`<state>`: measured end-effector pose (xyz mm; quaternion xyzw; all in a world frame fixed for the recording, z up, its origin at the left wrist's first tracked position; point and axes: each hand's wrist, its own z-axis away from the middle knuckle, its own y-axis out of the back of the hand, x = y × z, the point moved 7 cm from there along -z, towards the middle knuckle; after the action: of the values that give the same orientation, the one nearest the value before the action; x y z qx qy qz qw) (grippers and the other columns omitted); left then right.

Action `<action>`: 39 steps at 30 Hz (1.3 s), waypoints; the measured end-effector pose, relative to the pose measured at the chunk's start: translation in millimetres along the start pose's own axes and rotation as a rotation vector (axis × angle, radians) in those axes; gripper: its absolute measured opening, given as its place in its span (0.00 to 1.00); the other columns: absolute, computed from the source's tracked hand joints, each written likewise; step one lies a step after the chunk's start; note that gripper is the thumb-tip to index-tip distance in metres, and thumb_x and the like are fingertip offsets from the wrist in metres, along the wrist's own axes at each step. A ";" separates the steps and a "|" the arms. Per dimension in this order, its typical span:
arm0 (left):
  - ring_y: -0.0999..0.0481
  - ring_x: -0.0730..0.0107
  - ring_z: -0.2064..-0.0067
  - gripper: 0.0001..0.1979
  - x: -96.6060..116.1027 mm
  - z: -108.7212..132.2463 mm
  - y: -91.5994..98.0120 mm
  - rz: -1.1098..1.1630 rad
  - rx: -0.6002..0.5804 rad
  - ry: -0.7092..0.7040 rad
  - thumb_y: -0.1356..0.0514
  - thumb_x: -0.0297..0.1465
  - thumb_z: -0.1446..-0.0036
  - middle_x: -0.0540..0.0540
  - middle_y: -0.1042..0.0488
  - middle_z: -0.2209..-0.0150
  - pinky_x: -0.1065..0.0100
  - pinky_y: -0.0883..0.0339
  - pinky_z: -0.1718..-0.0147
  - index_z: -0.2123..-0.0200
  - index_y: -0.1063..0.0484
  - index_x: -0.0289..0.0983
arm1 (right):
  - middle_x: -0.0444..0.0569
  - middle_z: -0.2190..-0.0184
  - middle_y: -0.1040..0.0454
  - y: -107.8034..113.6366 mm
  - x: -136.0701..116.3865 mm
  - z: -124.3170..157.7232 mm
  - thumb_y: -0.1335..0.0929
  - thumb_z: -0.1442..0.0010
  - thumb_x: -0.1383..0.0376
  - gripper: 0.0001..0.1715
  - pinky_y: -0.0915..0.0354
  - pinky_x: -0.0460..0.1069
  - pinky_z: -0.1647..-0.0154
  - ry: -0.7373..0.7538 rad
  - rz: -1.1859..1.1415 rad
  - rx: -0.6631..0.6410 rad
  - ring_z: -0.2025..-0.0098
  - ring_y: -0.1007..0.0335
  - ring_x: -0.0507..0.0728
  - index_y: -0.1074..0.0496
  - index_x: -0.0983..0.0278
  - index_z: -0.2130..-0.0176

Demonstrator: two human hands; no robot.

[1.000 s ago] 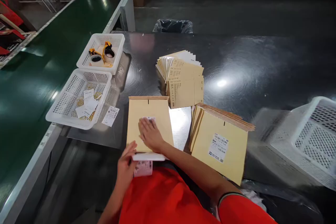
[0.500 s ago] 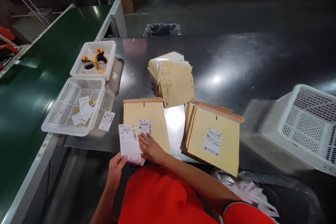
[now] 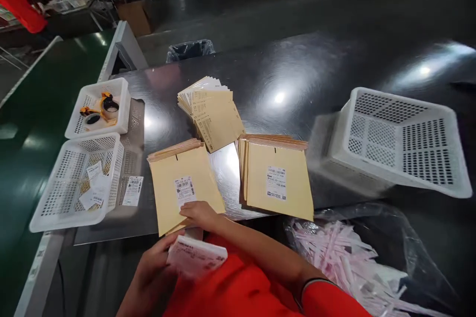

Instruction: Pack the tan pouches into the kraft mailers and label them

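A pad of white printed shipping labels (image 3: 197, 253) is gripped in my left hand (image 3: 158, 260), tilted and a little blurred, in front of my red shirt. My right hand (image 3: 201, 214) lies on the lower part of a yellow padded envelope (image 3: 165, 203), fingers stretched out over the bottom edge of its shipping label (image 3: 185, 189). That envelope tops a stack at the table's near edge. Beside it on the right stands another stack of padded envelopes (image 3: 256, 178), the top one labelled too. Behind both, tan and white printed cards or envelopes (image 3: 219, 121) are fanned out.
Left, one white basket (image 3: 70, 178) holds loose labels, another (image 3: 124, 91) tape dispensers. A single label (image 3: 133, 191) lies beside them. A white crate (image 3: 405, 178) stands right; below it, a plastic bag holds pinkish paper strips (image 3: 345, 252). A green conveyor (image 3: 40, 124) runs along the left.
The view has swung to the right. My left hand has lowered the label pad toward my body and tipped it. My right hand has slid to the lower edge of the envelope's label.
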<state>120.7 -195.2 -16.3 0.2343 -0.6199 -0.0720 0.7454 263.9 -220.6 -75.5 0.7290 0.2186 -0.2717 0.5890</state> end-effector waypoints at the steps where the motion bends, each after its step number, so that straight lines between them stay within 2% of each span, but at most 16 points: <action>1: 0.31 0.49 0.41 0.20 -9.6 -6.0 -3.8 -0.081 -0.019 0.021 0.47 0.44 0.40 0.45 0.31 0.41 0.56 0.35 0.44 0.69 0.18 0.41 | 0.46 0.66 0.20 7.4 0.2 -0.3 0.35 0.38 0.65 0.10 0.27 0.47 0.63 0.013 -0.051 0.066 0.62 0.23 0.55 0.22 0.60 0.64; 4: 0.40 0.50 0.36 0.16 -47.2 -28.3 -23.1 -0.314 -0.107 0.077 0.45 0.39 0.41 0.43 0.39 0.36 0.49 0.45 0.38 0.71 0.20 0.40 | 0.45 0.62 0.20 79.2 12.1 20.9 0.43 0.32 0.63 0.19 0.26 0.48 0.65 -0.044 -0.196 0.436 0.62 0.22 0.53 0.24 0.57 0.56; 8: 0.42 0.51 0.35 0.14 -90.2 -41.5 -45.0 -0.407 -0.152 0.079 0.46 0.35 0.41 0.42 0.40 0.36 0.44 0.48 0.38 0.71 0.21 0.40 | 0.48 0.66 0.20 210.5 34.2 126.1 0.37 0.35 0.62 0.13 0.26 0.52 0.66 -0.218 0.040 1.140 0.66 0.23 0.57 0.24 0.61 0.57; 10: 0.41 0.52 0.35 0.14 -104.3 -38.3 -44.6 -0.398 -0.085 0.065 0.47 0.33 0.40 0.43 0.38 0.37 0.42 0.48 0.38 0.70 0.21 0.41 | 0.52 0.58 0.21 235.3 39.9 169.7 0.36 0.36 0.63 0.15 0.27 0.55 0.57 -0.175 0.267 1.091 0.57 0.23 0.60 0.25 0.62 0.53; 12: 0.38 0.52 0.36 0.14 -114.1 -32.5 -39.4 -0.363 -0.016 0.047 0.47 0.34 0.40 0.44 0.35 0.39 0.41 0.49 0.38 0.69 0.21 0.42 | 0.54 0.52 0.23 225.3 59.0 199.9 0.38 0.36 0.65 0.17 0.30 0.57 0.50 -0.161 0.463 0.864 0.50 0.27 0.61 0.26 0.60 0.51; 15: 0.34 0.51 0.39 0.14 -113.1 -27.3 -25.7 -0.279 0.097 0.024 0.46 0.38 0.40 0.44 0.30 0.43 0.42 0.45 0.39 0.62 0.20 0.44 | 0.53 0.54 0.22 174.4 107.7 232.3 0.41 0.34 0.65 0.18 0.28 0.57 0.56 -0.216 0.636 0.564 0.52 0.26 0.60 0.24 0.59 0.55; 19: 0.27 0.51 0.45 0.16 -68.1 -33.7 -13.6 -0.095 0.220 -0.017 0.46 0.40 0.39 0.42 0.25 0.47 0.50 0.32 0.46 0.58 0.20 0.43 | 0.60 0.54 0.24 125.3 145.0 232.7 0.38 0.36 0.54 0.18 0.30 0.62 0.59 -0.354 0.592 0.419 0.53 0.27 0.67 0.24 0.59 0.58; 23: 0.25 0.56 0.48 0.16 -19.8 -51.1 -31.5 0.084 0.177 -0.017 0.46 0.40 0.38 0.42 0.24 0.49 0.60 0.28 0.51 0.57 0.20 0.42 | 0.59 0.50 0.28 132.0 100.0 165.8 0.36 0.38 0.52 0.20 0.35 0.64 0.50 -0.377 0.120 0.571 0.48 0.32 0.66 0.29 0.60 0.51; 25: 0.25 0.57 0.48 0.16 -16.1 -54.7 -43.9 0.119 0.157 0.004 0.46 0.39 0.37 0.43 0.24 0.50 0.60 0.29 0.51 0.57 0.21 0.43 | 0.55 0.52 0.28 128.7 64.8 113.5 0.36 0.38 0.54 0.24 0.31 0.56 0.55 -0.305 -0.295 0.526 0.54 0.29 0.60 0.34 0.60 0.45; 27: 0.24 0.57 0.49 0.16 -27.2 -52.6 -52.9 0.132 0.148 0.040 0.47 0.40 0.37 0.42 0.23 0.50 0.59 0.29 0.51 0.57 0.21 0.43 | 0.50 0.59 0.27 122.1 37.2 70.3 0.33 0.41 0.56 0.20 0.31 0.50 0.62 -0.316 -0.524 0.487 0.61 0.29 0.56 0.32 0.61 0.51; 29: 0.25 0.55 0.48 0.17 -45.1 -47.0 -52.5 0.110 0.198 0.095 0.47 0.41 0.38 0.42 0.24 0.50 0.55 0.31 0.49 0.56 0.21 0.42 | 0.46 0.66 0.27 116.1 20.6 45.1 0.31 0.43 0.59 0.11 0.33 0.48 0.66 -0.354 -0.571 0.500 0.66 0.31 0.54 0.28 0.62 0.61; 31: 0.30 0.51 0.42 0.19 -58.0 -41.0 -38.7 0.079 0.354 0.153 0.42 0.42 0.42 0.40 0.29 0.44 0.51 0.37 0.43 0.50 0.26 0.41 | 0.45 0.70 0.28 109.3 8.8 34.4 0.32 0.42 0.60 0.07 0.36 0.47 0.67 -0.339 -0.536 0.488 0.68 0.32 0.52 0.27 0.62 0.67; 33: 0.38 0.51 0.37 0.30 -57.9 -39.5 -20.7 0.123 0.520 0.179 0.37 0.42 0.47 0.39 0.37 0.37 0.49 0.44 0.39 0.42 0.34 0.41 | 0.45 0.71 0.27 99.3 -3.3 31.2 0.33 0.39 0.61 0.08 0.36 0.46 0.67 -0.258 -0.495 0.399 0.69 0.33 0.52 0.26 0.62 0.65; 35: 0.39 0.53 0.36 0.31 -47.7 -48.9 -10.9 0.294 0.547 0.155 0.34 0.42 0.50 0.40 0.39 0.36 0.52 0.43 0.39 0.44 0.34 0.42 | 0.46 0.70 0.26 88.8 -13.9 32.2 0.35 0.37 0.61 0.10 0.36 0.46 0.67 -0.170 -0.432 0.297 0.69 0.31 0.52 0.25 0.61 0.63; 37: 0.28 0.56 0.45 0.20 -38.9 -64.5 -12.2 0.484 0.465 0.173 0.34 0.42 0.51 0.41 0.27 0.47 0.58 0.33 0.47 0.57 0.28 0.39 | 0.46 0.71 0.25 80.9 -18.3 33.7 0.37 0.35 0.61 0.12 0.36 0.47 0.66 -0.128 -0.354 0.253 0.69 0.31 0.52 0.25 0.61 0.62; 39: 0.22 0.62 0.61 0.16 -41.8 -74.0 -18.2 0.572 0.452 0.267 0.35 0.45 0.50 0.46 0.22 0.65 0.64 0.27 0.61 0.70 0.30 0.38 | 0.46 0.72 0.26 74.7 -15.3 31.0 0.37 0.35 0.60 0.12 0.36 0.48 0.66 -0.130 -0.286 0.256 0.69 0.31 0.53 0.25 0.60 0.63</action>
<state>185.7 -175.3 -70.5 0.2177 -0.5580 0.3085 0.7389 295.8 -266.7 -15.1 0.7403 0.2454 -0.4245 0.4599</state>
